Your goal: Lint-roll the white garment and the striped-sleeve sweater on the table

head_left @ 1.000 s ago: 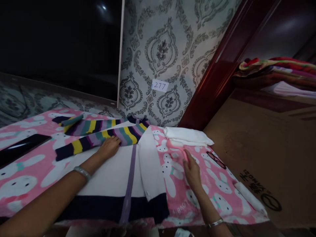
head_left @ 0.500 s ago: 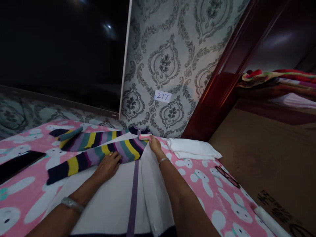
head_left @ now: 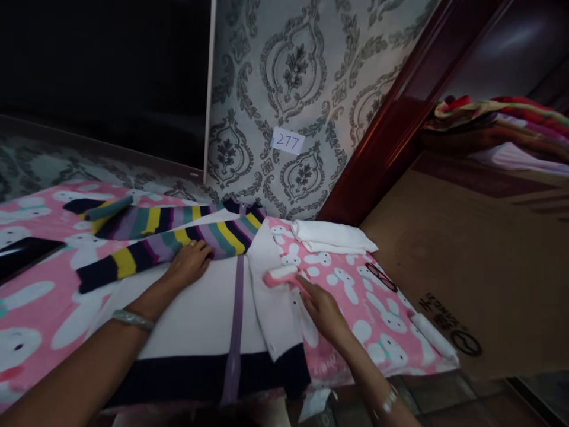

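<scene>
A knitted sweater lies spread out, off-white with a purple centre strip and a wide navy hem. Its striped sleeves, in navy, yellow, teal and purple, stretch to the left. My left hand lies flat on the nearer sleeve, fingers outstretched and holding nothing. In my right hand is a pink-handled lint roller with a white head. That head is over the right edge of the sweater's off-white body; I cannot tell whether it touches the cloth.
The pink rabbit-print cover carries a folded white cloth, glasses, a white roll and a black phone or tablet. A cardboard box stands right, a television left. Paper marked 277 is on the wall.
My right hand has moved the lint roller from near the collar down and rightward to the sweater's right side. My left hand stays on the sleeve. The view has tilted down.
</scene>
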### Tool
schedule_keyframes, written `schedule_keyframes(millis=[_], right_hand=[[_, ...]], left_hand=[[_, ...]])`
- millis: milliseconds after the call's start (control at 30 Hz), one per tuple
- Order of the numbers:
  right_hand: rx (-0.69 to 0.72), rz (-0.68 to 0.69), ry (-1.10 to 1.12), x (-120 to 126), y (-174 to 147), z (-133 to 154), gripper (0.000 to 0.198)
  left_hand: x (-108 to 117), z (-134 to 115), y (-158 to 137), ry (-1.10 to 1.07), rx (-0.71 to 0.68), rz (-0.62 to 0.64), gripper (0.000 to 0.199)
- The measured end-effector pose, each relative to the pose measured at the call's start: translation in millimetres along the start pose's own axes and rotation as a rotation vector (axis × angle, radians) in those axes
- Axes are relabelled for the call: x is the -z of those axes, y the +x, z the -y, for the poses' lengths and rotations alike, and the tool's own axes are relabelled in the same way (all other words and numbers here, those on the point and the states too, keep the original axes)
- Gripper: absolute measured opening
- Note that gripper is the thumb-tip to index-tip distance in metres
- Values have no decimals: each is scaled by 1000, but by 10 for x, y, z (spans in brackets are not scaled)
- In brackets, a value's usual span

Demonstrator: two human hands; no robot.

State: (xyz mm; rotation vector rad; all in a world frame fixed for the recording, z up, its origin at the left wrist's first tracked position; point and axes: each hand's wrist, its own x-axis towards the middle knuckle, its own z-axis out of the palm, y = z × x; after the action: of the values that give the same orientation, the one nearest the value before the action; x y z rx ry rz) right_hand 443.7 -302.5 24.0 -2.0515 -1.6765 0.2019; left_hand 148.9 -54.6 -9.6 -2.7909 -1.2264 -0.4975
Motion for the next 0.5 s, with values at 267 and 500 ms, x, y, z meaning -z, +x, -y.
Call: schedule_keyframes(millis=[267,500], right_hand=[[-29,158,171,714,-1187,-229,47],[-38,20,60,49,-243,328,53]], left_hand=[[1,-45,14,51,11,17,29],[28,-104,-49,44,9,-6,31]])
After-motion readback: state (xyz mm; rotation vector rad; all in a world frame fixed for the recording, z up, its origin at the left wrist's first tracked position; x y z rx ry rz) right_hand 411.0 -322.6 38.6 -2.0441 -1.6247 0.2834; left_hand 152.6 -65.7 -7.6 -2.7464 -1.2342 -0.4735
